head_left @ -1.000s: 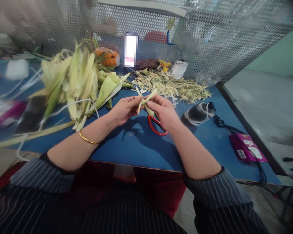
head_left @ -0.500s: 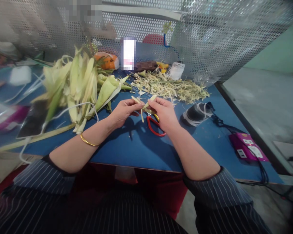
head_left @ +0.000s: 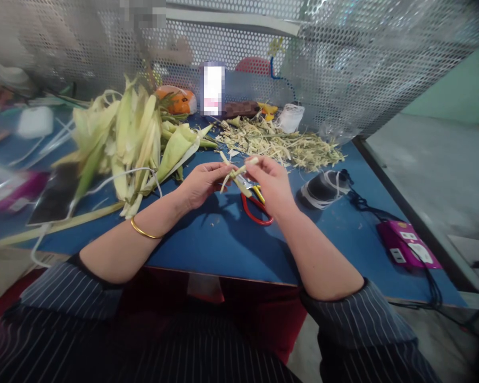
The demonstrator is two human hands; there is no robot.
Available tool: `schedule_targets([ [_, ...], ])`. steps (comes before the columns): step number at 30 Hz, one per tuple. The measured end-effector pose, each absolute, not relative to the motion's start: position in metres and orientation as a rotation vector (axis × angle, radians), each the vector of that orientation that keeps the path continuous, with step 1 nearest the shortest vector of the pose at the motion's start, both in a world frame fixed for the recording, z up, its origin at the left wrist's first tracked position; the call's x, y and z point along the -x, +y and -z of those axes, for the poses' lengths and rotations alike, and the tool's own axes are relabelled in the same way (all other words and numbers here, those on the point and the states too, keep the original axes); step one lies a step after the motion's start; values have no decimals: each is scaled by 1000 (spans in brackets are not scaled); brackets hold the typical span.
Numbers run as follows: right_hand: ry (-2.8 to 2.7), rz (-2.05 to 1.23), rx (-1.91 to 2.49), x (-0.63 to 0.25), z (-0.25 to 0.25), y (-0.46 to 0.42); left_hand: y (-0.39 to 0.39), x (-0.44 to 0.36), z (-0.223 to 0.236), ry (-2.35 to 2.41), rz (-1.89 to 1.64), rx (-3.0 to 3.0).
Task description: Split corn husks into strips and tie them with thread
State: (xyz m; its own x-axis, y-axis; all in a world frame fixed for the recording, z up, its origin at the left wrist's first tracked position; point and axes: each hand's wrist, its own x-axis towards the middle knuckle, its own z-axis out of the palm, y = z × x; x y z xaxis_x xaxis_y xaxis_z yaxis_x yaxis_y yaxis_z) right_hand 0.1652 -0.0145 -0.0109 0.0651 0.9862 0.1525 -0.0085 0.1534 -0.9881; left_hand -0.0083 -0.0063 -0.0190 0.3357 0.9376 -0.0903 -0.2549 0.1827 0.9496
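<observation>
Between my hands is a small knot of pale green corn husk strips (head_left: 238,173), with several ends sticking out. My left hand (head_left: 207,181) pinches the left side of it between thumb and forefinger. My right hand (head_left: 272,181) has its fingers closed on a strip end at the upper right. Just beneath my hands lie scissors (head_left: 259,217) with red handle loops, partly hidden by the husk and my right hand. A pile of cut husk pieces (head_left: 279,141) spreads behind my hands. To the left sits a big bunch of whole corn husks (head_left: 138,133).
A dark spool wrapped with white cord (head_left: 323,189) stands on the blue table (head_left: 223,255) at right, near a purple power socket box (head_left: 409,244). A black phone (head_left: 54,197) with a white cable lies left. A perforated metal screen (head_left: 239,40) closes off the back.
The husk knot has turned between my fingers, and its strips now point in other directions. My right hand has shifted slightly right, baring more of the scissors.
</observation>
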Motion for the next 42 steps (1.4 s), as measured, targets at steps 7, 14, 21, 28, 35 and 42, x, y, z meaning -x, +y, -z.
schedule_targets([
  [7, -1336, -1258, 1087, -169, 8, -16, -11, 7, 19, 842, -817, -1189],
  [14, -1181, -1307, 1001, -167, 13, -16, -8, 3, 23, 854, -793, -1091],
  [21, -986, -1174, 1104, -166, 13, -12, -5, 5, 27, 816, -1041, -1274],
  [28, -1028, -1090, 1081, -164, 20, -9, -12, 3, 24, 938, -1076, -1304],
  [35, -1104, -1243, 1100, -160, 20, -14, -16, -3, 25, 896, -1030, -1234],
  [42, -1333, -918, 1194, -160, 15, -16, -17, -3, 19, 962, -956, -1091],
])
